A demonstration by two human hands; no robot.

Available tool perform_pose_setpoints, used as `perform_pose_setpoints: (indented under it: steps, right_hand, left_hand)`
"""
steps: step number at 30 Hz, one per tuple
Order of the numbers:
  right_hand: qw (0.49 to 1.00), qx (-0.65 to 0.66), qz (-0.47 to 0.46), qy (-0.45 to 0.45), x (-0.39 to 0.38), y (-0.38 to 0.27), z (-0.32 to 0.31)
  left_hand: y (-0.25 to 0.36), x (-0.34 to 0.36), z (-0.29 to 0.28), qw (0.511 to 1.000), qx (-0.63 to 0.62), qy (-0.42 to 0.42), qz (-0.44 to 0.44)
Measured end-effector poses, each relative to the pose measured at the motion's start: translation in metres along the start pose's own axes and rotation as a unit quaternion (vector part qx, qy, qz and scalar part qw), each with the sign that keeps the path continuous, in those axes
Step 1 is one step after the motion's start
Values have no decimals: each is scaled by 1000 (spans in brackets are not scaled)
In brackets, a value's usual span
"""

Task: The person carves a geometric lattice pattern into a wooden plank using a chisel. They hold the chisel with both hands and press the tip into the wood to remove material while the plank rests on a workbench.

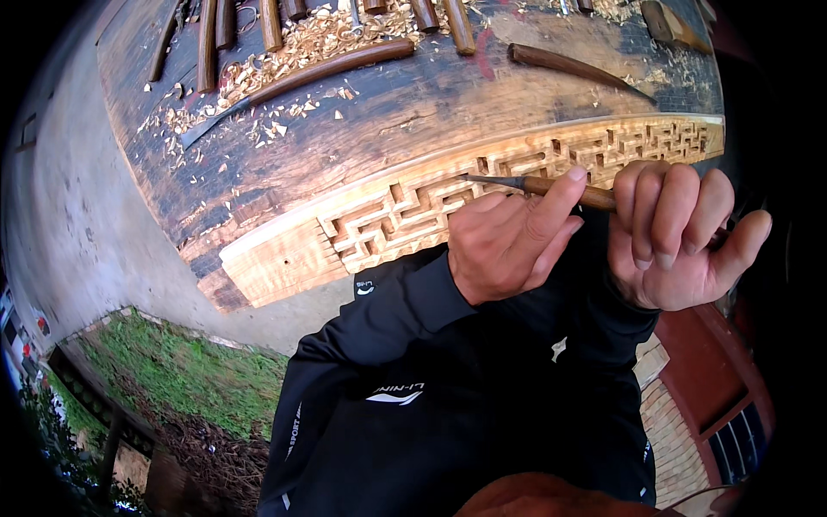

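My left hand (508, 243), index finger extended, and right hand (676, 228), fingers mostly curled, grasp 1 chisel (596, 197), tip at the carved board (284, 260).

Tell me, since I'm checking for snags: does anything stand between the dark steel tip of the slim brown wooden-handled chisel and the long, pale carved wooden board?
Nothing visible does: the tip of the chisel shows uncovered over the board, though contact is unclear. The bare left hand sits nearby without covering it.
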State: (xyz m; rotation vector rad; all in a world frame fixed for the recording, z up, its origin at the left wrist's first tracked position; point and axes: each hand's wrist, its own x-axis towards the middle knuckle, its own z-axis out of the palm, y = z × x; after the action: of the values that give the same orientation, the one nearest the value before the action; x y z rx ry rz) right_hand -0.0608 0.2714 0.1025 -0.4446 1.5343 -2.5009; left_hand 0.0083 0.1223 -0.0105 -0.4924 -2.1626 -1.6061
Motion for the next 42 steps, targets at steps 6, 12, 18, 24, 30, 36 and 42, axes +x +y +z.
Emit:
perform_pose_setpoints:
  steps: [6,12,18,24,30,36,42]
  right_hand:
    - [993,94,29,60,7,5,-17]
    - [983,133,59,113,13,15,-26]
    - [972,173,75,139,14,22,-37]
    - [954,193,97,207,12,30,-42]
    - [950,210,71,220,7,41,-27]
    - [962,184,26,198,-4,25,-27]
    - [970,131,3,206,-8,21,-14]
  left_hand:
    - [2,8,-1,999,23,-28,-27]
    - [1,7,7,998,37,7,-42]
    - [4,10,7,997,48,-7,-62]
    - [2,8,11,996,57,-1,-72]
    - [2,5,9,996,39,27,-79]
    - [0,6,7,999,46,12,-4]
    - [-1,5,6,999,35,7,-5]
